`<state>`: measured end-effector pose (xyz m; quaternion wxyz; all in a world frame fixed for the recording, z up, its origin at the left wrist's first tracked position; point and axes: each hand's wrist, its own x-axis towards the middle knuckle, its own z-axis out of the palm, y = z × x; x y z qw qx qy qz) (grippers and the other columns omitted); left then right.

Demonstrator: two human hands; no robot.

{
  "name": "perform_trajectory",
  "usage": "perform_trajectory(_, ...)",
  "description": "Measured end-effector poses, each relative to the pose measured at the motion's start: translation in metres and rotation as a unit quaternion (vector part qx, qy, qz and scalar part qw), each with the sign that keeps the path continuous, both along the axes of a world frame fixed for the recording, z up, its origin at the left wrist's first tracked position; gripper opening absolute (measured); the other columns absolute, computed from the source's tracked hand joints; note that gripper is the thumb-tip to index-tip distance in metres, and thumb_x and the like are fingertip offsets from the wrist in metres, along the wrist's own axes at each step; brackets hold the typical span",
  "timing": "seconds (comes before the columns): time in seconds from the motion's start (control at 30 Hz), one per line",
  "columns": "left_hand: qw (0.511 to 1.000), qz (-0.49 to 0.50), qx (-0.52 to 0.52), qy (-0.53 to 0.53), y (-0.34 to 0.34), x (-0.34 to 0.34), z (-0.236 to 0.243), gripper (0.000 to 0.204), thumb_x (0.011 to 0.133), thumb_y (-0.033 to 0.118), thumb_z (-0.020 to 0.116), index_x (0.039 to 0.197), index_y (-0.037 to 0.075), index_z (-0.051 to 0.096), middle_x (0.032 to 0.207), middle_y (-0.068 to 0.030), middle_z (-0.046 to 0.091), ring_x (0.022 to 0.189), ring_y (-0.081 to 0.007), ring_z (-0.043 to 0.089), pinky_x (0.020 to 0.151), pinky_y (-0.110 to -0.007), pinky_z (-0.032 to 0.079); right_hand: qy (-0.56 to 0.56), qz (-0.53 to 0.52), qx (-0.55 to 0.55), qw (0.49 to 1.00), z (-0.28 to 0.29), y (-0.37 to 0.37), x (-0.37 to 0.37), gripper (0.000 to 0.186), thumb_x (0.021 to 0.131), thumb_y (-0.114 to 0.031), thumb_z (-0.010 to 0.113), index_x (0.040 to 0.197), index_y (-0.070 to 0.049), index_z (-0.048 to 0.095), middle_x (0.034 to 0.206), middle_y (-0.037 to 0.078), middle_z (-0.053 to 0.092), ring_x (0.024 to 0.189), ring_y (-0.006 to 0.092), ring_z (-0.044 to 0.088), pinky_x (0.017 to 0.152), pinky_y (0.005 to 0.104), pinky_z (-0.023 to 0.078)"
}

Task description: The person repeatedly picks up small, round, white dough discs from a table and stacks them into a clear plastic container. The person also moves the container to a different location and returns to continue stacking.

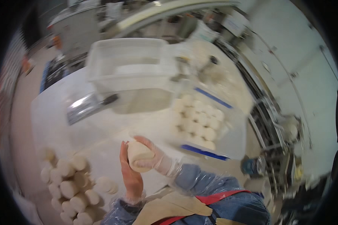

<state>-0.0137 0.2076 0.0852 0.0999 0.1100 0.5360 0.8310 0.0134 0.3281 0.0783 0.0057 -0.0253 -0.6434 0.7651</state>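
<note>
A thick, round, pale dough piece (pixel 138 153) is between my two hands above the white table. My left hand (pixel 130 176) is upright along its left side, fingers extended and pressed to it. My right hand (pixel 156 159), in a clear plastic glove, wraps round it from the right, thumb across the near face. Left of my hands lies a heap of similar dough rounds (pixel 68 188), with a few flatter pieces (pixel 106 185) beside it. To the right, several dough rounds (pixel 199 118) sit in rows in a clear box (pixel 234 144) with blue handles (pixel 204 152).
A wide-bladed cleaver (pixel 82 108) with a dark handle lies on the table (pixel 49 112) ahead to the left. Behind it stands a large white tub (pixel 127 80). A clear plastic bag (pixel 218 77) and small tools are at the far right. Metal racks (pixel 264 127) line the right side.
</note>
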Motion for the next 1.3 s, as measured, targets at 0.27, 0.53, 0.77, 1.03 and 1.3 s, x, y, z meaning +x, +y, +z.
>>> perform_trajectory(0.27, 0.989, -0.102, -0.11, -0.001, 0.088, 0.061, 0.025, 0.056, 0.091, 0.031, 0.039, 0.137, 0.002, 0.026, 0.123, -0.0148, 0.048, 0.113, -0.0225, 0.045, 0.098, -0.036, 0.032, -0.348, -0.216, 0.076, 0.909, 0.097, 0.289, 0.15, 0.074, 0.07, -0.011, 0.075, 0.132, -0.006, 0.035, 0.108, 0.009, 0.058, 0.096, 0.0156, 0.058, 0.08, 0.0298, 0.05)
perform_trajectory(0.53, 0.979, -0.067, -0.194, 0.001, 0.122, 0.088, 0.041, 0.046, 0.089, 0.017, 0.044, 0.131, 0.0, 0.036, 0.104, -0.0112, 0.057, 0.099, -0.0195, 0.052, 0.09, -0.034, 0.039, -0.501, 0.266, 0.244, 0.787, -0.07, 0.373, 0.163, 0.08, 0.062, -0.028, 0.081, 0.127, -0.005, 0.041, 0.106, 0.008, 0.058, 0.093, 0.0169, 0.057, 0.074, 0.0283, 0.049)
perform_trajectory(0.77, 0.984, 0.031, -0.174, -0.026, 0.064, 0.098, 0.017, 0.039, 0.089, 0.008, 0.045, 0.128, 0.002, 0.042, 0.1, -0.0092, 0.058, 0.094, -0.017, 0.053, 0.087, -0.032, 0.041, -0.423, 0.376, 0.258, 0.783, -0.055, 0.345, 0.16, 0.077, 0.069, -0.035, 0.073, 0.13, -0.003, 0.039, 0.124, 0.015, 0.049, 0.113, 0.025, 0.046, 0.097, 0.0354, 0.036)
perform_trajectory(1.03, 0.944, 0.169, -0.15, -0.241, -0.101, 0.144, -0.036, 0.03, 0.09, 0.016, 0.05, 0.115, -0.001, 0.052, 0.095, -0.0085, 0.061, 0.085, -0.0144, 0.057, 0.08, -0.026, 0.045, -0.236, 0.187, 0.279, 0.912, 0.061, 0.153, 0.066, 0.023, 0.083, -0.023, 0.059, 0.083, -0.001, 0.063, 0.069, 0.004, 0.059, 0.064, 0.0115, 0.055, 0.06, 0.0258, 0.045)
perform_trajectory(1.3, 0.862, 0.436, -0.021, -0.257, -0.241, 0.159, -0.062, 0.044, 0.089, 0.014, 0.045, 0.129, -0.001, 0.035, 0.131, -0.0119, 0.039, 0.121, -0.0208, 0.038, 0.098, -0.033, 0.033, -0.196, 0.375, 0.212, 0.881, -0.019, -0.257, 0.003, 0.045, 0.086, -0.041, 0.054, 0.103, 0.0, 0.06, 0.086, 0.006, 0.061, 0.079, 0.0146, 0.055, 0.072, 0.0291, 0.045)
